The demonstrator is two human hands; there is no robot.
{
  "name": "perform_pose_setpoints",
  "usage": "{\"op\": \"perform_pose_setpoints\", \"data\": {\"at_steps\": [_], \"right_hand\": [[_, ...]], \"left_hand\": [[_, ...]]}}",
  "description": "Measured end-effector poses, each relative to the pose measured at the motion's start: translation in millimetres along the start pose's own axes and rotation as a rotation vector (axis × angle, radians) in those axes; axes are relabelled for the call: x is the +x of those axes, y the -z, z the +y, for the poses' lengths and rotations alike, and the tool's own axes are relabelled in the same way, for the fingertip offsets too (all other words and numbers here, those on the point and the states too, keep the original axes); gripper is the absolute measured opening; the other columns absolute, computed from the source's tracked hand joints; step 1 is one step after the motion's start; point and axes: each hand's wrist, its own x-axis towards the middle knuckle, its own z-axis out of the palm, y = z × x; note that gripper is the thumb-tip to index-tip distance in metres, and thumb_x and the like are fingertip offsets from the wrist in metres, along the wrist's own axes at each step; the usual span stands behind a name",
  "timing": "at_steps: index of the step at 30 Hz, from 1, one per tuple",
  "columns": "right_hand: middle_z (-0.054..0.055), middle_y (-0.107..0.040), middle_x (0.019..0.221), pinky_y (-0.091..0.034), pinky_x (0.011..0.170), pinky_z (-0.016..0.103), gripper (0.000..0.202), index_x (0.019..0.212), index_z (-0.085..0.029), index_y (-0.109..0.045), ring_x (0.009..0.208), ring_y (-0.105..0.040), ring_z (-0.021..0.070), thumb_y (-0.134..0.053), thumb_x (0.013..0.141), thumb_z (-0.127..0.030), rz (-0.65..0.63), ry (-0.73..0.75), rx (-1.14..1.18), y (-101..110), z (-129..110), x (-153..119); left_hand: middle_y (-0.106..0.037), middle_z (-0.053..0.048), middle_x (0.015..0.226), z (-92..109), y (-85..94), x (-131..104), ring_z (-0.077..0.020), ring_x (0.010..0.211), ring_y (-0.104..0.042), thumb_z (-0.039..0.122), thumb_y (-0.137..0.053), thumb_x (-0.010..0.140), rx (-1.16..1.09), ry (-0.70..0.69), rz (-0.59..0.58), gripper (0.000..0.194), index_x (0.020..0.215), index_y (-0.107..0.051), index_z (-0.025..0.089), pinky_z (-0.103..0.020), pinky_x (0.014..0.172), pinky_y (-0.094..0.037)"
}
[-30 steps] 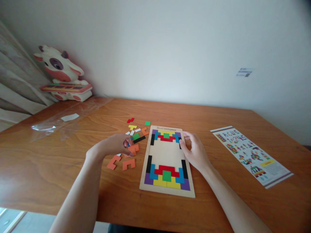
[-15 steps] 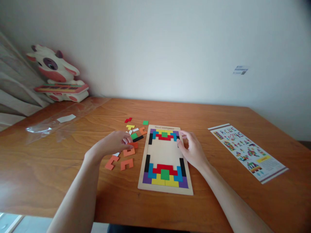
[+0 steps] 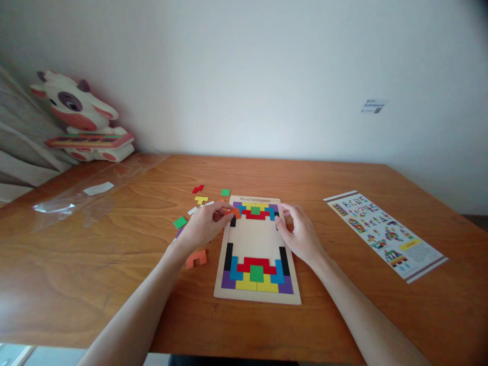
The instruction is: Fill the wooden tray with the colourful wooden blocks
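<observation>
My left hand pinches an orange puzzle piece between thumb and fingers, over the upper left edge of the wooden puzzle board. Coloured pieces line the board's top and bottom ends, with bare wood across the middle. At the board's upper right edge rests my right hand, thumb and fingers apart and holding nothing. Beside my left hand lie a green piece, a yellow T-shaped piece and a U-shaped orange piece. My left hand and forearm hide part of the loose pile.
A red piece and a green square lie beyond the pile. To the right is a printed sheet. Clear plastic wrapping and a cow-shaped toy keyboard are at the left, near the wall.
My left hand has moved right from the pile to the board, carrying an orange piece. A green piece now shows farther left. My right hand stays at the board's edge.
</observation>
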Motion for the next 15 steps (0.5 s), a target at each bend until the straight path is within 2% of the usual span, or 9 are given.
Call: {"op": "perform_pose_setpoints", "data": {"at_steps": [4, 8, 12, 15], "right_hand": [[0.012, -0.064, 0.111, -0.053, 0.090, 0.048, 0.028, 0.121, -0.024, -0.056, 0.096, -0.063, 0.0257, -0.054, 0.093, -0.031, -0.003, 0.011, 0.009, 1, -2, 1], [0.011, -0.064, 0.111, -0.054, 0.088, 0.048, 0.028, 0.121, -0.024, -0.057, 0.096, -0.064, 0.0260, -0.054, 0.093, -0.030, -0.007, 0.004, 0.008, 2, -4, 1], [0.011, -0.064, 0.111, -0.054, 0.087, 0.046, 0.028, 0.119, -0.024, -0.058, 0.096, -0.064, 0.0257, -0.054, 0.093, -0.029, -0.008, 0.011, 0.005, 2, -4, 2], [0.011, -0.064, 0.111, -0.054, 0.088, 0.046, 0.027, 0.119, -0.023, -0.058, 0.095, -0.063, 0.0249, -0.055, 0.092, -0.027, -0.011, 0.021, -0.001, 2, -4, 2]], "left_hand": [[-0.073, -0.002, 0.087, 0, -17.7, -1, -0.0167, 0.073, -0.068, 0.039, -0.058, 0.087, -0.036, -0.032, 0.083, 0.030, 0.108, -0.069, 0.021, -0.026, 0.067, -0.053], [-0.072, -0.005, 0.095, 0, -26.7, -2, -0.0157, 0.075, -0.068, 0.032, -0.054, 0.088, -0.038, -0.063, 0.130, 0.029, 0.111, -0.070, 0.021, -0.026, 0.071, -0.055], [-0.072, -0.006, 0.097, 2, -28.5, -3, -0.0156, 0.076, -0.067, 0.032, -0.052, 0.090, -0.006, -0.125, 0.095, 0.029, 0.104, -0.074, 0.020, -0.025, 0.070, -0.055], [-0.073, -0.007, 0.101, 4, -28.0, -5, -0.0165, 0.078, -0.067, 0.033, -0.055, 0.089, 0.053, -0.182, 0.069, 0.032, 0.112, -0.072, 0.019, -0.027, 0.072, -0.055]]}}
